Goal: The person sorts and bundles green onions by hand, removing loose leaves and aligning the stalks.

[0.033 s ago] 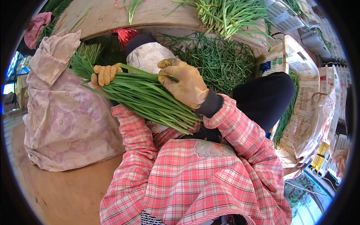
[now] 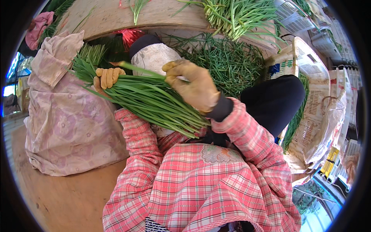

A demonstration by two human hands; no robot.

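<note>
Across my lap lies a thick bunch of long, flat green leaves, which look like garlic chives [image 2: 154, 102]. My gloved left hand [image 2: 108, 79] is wrapped round the bunch near its left end. Over the bunch's upper right side, my gloved right hand [image 2: 195, 86] is closed in a pinch on a single chive leaf [image 2: 141, 69]. That leaf stretches left above the bunch, blurred, with a yellowish far end. Its end inside my right fingers is hidden. Both gloves are tan and stained.
A wooden board [image 2: 166, 15] ahead carries a pile of chives [image 2: 239, 17]. Loose green trimmings [image 2: 220, 62] lie beneath it. White plastic crates [image 2: 313, 92] stand at the right. A flowered cloth [image 2: 73, 116] covers something at my left. Red strands [image 2: 132, 36] hang under the board.
My right hand has shifted slightly right, and the pinched leaf has lifted a little away from the bunch. The left hand keeps its hold in the same place.
</note>
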